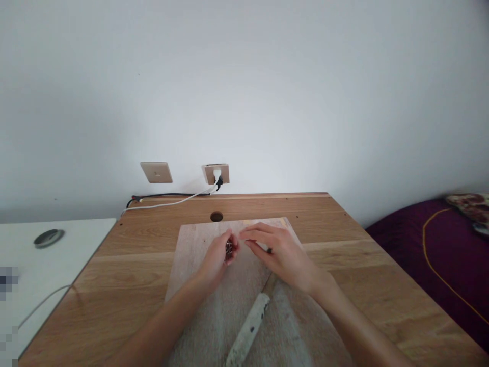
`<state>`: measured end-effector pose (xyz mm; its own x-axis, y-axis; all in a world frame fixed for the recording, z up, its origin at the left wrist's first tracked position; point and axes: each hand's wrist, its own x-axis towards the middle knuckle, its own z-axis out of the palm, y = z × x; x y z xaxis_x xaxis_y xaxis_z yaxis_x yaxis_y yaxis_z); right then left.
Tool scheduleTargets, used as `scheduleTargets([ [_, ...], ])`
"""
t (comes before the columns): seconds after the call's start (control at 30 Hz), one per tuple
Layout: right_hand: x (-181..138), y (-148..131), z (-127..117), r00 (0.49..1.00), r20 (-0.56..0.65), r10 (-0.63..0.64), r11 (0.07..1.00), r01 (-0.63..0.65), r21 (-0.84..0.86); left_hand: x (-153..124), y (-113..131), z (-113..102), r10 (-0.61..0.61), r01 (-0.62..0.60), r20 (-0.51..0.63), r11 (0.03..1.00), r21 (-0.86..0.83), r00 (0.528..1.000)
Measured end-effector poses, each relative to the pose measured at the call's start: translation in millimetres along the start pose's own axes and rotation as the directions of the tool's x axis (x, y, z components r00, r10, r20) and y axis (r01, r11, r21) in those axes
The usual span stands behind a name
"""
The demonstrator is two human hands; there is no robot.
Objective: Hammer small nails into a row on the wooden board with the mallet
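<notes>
My left hand (pixel 218 253) is curled above a pale wooden board (pixel 198 300). In its cupped fingers sits a clump of small, thin, shiny metal pieces (pixel 228 250) that look like nails. Close by on the right, my right hand (pixel 280 250) has its fingers bent forward, with a small gap between them and the thumb; nothing shows in it. A tool with a worn white handle (pixel 248 329) lies slantwise on the board. Its brownish shaft runs up under my right hand, which hides its far end.
The board rests on a wooden table (pixel 126 285) against a white wall. A white and a black cable (pixel 168 204) run along its back edge to a socket (pixel 216 174). A white surface (pixel 57 275) adjoins on the left; purple fabric (pixel 412 250) lies on the right.
</notes>
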<state>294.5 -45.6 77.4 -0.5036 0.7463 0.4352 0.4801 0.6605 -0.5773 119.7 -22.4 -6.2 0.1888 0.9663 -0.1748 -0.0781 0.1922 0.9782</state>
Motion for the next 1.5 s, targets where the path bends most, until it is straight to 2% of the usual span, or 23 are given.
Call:
scheduleTargets([
  [0.1, -17.7, 0.0, -7.8, 0.997, -0.069, 0.033, 0.999, -0.034, -0.006, -1.5, -0.5, -0.5, 0.098, -0.098, 0.007, 0.991, 0.092, 0.995],
  [0.23, -43.9, -2.5, -16.1, 0.993, -0.09, 0.082, 0.996, -0.085, -0.029, -14.5, 4.8, -0.4, 0.177, -0.193, 0.096, 0.962, 0.195, 0.979],
  [0.3, -61.8, 0.3, -21.3, 0.985, -0.116, 0.125, 0.99, -0.132, -0.056, -26.6, 7.6, -8.7, 0.211, -0.243, 0.139, 0.93, 0.276, 0.967],
  [0.37, -85.7, 8.5, -27.2, 0.962, -0.182, 0.201, 0.968, -0.224, -0.113, -43.5, 7.4, -27.8, 0.301, -0.35, 0.177, 0.806, 0.477, 0.937],
  [0.43, -115.7, 21.3, -31.3, 0.909, -0.283, 0.307, 0.911, -0.367, -0.188, -65.9, 1.9, -57.8, 0.422, -0.406, 0.184, 0.532, 0.743, 0.888],
  [0.5, -148.1, 35.6, -30.9, 0.846, -0.382, 0.372, 0.829, -0.488, -0.274, -93.3, -9.6, -93.3, 0.468, -0.281, 0.108, 0.317, 0.906, 0.877],
  [0.57, -176.4, 46.1, -25.0, 0.806, -0.41, 0.427, 0.759, -0.566, -0.323, -122.6, -25.2, -124.8, 0.472, -0.1, -0.017, 0.223, 0.97, 0.881],
  [0.6, -186.9, 48.8, -20.7, 0.783, -0.401, 0.475, 0.733, -0.605, -0.312, -136.6, -33.3, -136.0, 0.457, -0.043, -0.065, 0.222, 0.974, 0.887],
  [0.67, -198.4, 48.6, -12.3, 0.725, -0.375, 0.578, 0.683, -0.681, -0.263, -160.4, -47.4, -146.1, 0.409, -0.05, -0.064, 0.264, 0.963, 0.91],
  [0.77, -196.2, 40.0, -6.1, 0.623, -0.341, 0.704, 0.613, -0.776, -0.151, -180.2, -57.9, -135.8, 0.366, -0.093, -0.053, 0.37, 0.924, 0.929],
  [0.83, -189.7, 33.9, -5.4, 0.582, -0.32, 0.747, 0.583, -0.806, -0.103, -182.8, -56.8, -124.5, 0.34, -0.046, -0.136, 0.477, 0.878, 0.931],
  [0.87, -186.7, 31.6, -4.9, 0.58, -0.313, 0.752, 0.583, -0.807, -0.096, -181.9, -54.3, -121.1, 0.325, -0.007, -0.196, 0.531, 0.847, 0.925],
  [0.97, -179.2, 25.8, 2.8, 0.615, -0.284, 0.736, 0.621, -0.78, -0.077, -175.7, -42.1, -126.2, 0.276, 0.113, -0.359, 0.631, 0.767, 0.892],
  [1.1, -161.4, 13.9, 31.4, 0.694, -0.184, 0.696, 0.705, -0.709, -0.008, -167.2, -20.5, -163.4, 0.256, 0.243, -0.492, 0.63, 0.738, 0.832],
  [1.27, -121.5, -8.0, 78.2, 0.811, -0.121, 0.572, 0.819, -0.574, 0.027, -162.9, 4.8, -221.9, 0.208, 0.362, -0.548, 0.559, 0.746, 0.81],
  [1.33, -107.3, -15.4, 92.9, 0.844, -0.085, 0.529, 0.849, -0.527, 0.047, -164.2, 9.4, -239.6, 0.215, 0.403, -0.577, 0.527, 0.748, 0.788],
  [1.43, -93.6, -22.7, 106.5, 0.884, -0.032, 0.466, 0.884, -0.465, 0.044, -169.0, 8.0, -255.6, 0.321, 0.39, -0.577, 0.489, 0.78, 0.751],
  [1.5, -89.4, -25.3, 110.6, 0.914, -0.028, 0.405, 0.914, -0.405, -0.015, -172.8, 3.0, -260.4, 0.393, 0.345, -0.541, 0.468, 0.814, 0.743],
])
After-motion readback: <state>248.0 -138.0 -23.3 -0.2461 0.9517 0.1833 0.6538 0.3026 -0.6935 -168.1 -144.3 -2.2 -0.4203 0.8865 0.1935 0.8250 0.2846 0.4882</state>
